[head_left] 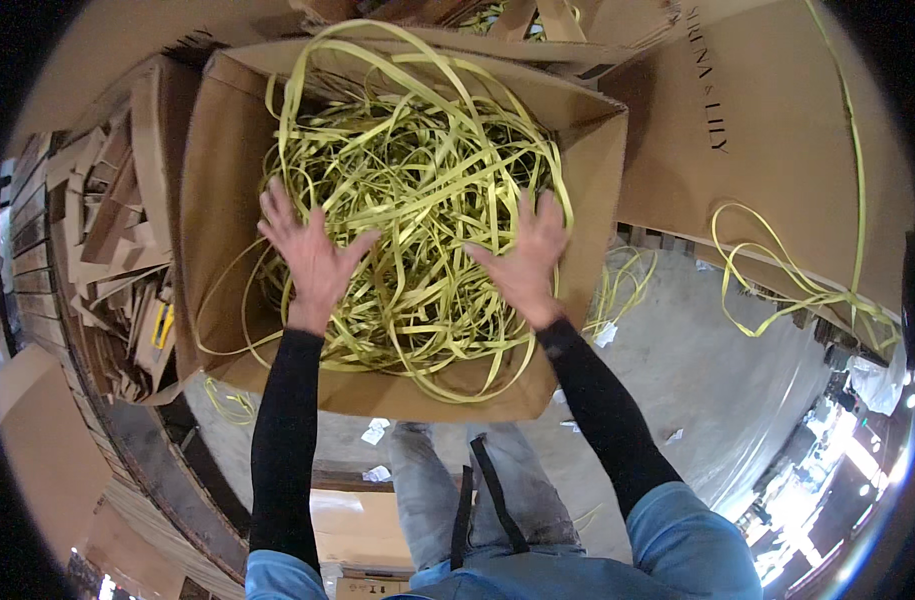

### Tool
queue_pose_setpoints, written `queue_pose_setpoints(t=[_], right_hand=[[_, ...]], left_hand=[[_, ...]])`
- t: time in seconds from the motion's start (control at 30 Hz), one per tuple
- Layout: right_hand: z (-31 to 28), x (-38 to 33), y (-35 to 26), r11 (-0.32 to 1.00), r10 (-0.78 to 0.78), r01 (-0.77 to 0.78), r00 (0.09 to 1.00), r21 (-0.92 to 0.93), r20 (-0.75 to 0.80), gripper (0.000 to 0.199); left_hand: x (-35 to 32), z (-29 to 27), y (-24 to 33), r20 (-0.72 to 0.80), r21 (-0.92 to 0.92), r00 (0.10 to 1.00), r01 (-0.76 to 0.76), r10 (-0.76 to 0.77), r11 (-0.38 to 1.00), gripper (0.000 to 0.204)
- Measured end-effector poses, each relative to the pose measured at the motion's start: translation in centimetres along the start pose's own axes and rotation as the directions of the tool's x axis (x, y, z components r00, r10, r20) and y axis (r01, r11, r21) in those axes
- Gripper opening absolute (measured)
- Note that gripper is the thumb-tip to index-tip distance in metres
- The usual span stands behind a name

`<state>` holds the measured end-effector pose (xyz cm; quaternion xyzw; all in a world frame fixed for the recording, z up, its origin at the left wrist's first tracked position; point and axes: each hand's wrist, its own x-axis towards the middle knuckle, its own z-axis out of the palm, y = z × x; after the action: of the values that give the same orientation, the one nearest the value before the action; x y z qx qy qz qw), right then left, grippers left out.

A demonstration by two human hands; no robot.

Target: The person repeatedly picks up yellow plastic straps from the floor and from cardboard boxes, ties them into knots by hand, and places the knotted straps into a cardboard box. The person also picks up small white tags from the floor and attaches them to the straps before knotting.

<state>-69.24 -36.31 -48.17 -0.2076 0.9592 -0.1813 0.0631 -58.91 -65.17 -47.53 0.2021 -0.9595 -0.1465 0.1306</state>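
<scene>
In the head view, thin, flat yellow-green straps (422, 235) lie in a loopy tangle inside a stiff brown cardboard box (594, 175); the left hand (314, 258) and right hand (525, 252) spread wide over them, contact unclear; dark capital lettering marks the smooth cardboard panel (787, 130) at right.

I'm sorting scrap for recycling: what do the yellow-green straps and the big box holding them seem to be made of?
Yellow-green straps: probably plastic, slightly glossy; the flat, even bands catch the light and spring into loops.
Big box: cardboard, likely corrugated, with a matte brown finish; its stiff walls meet in creased corners.
</scene>
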Motion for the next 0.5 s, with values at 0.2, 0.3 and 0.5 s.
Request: queue_pose_setpoints(t=[0.2, 0.3, 0.5], right_hand=[[18.7, 2.3, -0.7, 0.977, 0.027, 0.044, 0.946, -0.210, 0.323, 0.109], [24.8, 3.3, 1.7, 0.974, -0.101, 0.150, 0.959, -0.172, 0.264, 0.113], [33.0, 7.4, 5.0, 0.976, -0.209, 0.213, 0.974, -0.038, 0.084, 0.111]], left_hand=[[-6.7, 15.2, -3.6, 0.582, 0.198, 0.780, 0.139, -0.231, 0.970, 0.092], [-9.2, 21.2, -6.9, 0.496, 0.262, 0.844, 0.078, -0.203, 0.962, 0.093], [-6.3, 29.5, -11.8, 0.627, 0.276, 0.750, 0.039, -0.211, 0.960, 0.089]])
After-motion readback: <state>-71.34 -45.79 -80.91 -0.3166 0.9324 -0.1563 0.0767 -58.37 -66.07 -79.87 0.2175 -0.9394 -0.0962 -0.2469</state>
